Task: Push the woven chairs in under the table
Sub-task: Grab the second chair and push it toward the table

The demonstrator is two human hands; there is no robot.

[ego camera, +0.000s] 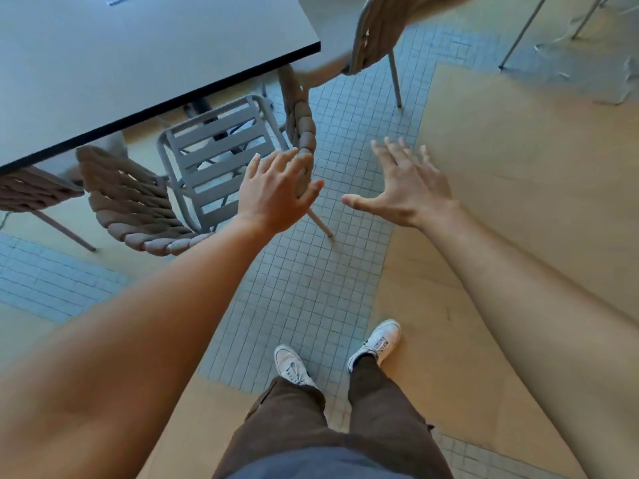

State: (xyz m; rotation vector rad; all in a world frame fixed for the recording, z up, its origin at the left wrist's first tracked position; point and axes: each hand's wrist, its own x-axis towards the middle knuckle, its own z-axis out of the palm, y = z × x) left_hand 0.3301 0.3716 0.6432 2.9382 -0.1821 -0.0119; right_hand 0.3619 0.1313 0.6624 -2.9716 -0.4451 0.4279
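A woven chair (145, 216) with a brown rope back and grey slatted seat (221, 157) stands at the near corner of the grey table (138, 57), its seat partly under the top. My left hand (276, 195) is open, fingers spread, just in front of the chair's right woven armrest (304, 133); whether it touches is unclear. My right hand (408, 188) is open in the air to the right of the chair, holding nothing. A second woven chair (377, 32) stands at the table's far right side. A third woven chair (31, 195) shows at the left edge.
The floor is grey small tile (311, 288) bordered by tan panels (518, 167). Thin metal legs of other furniture (522, 32) stand at the top right. My feet in white shoes (377, 340) are on the floor below the hands.
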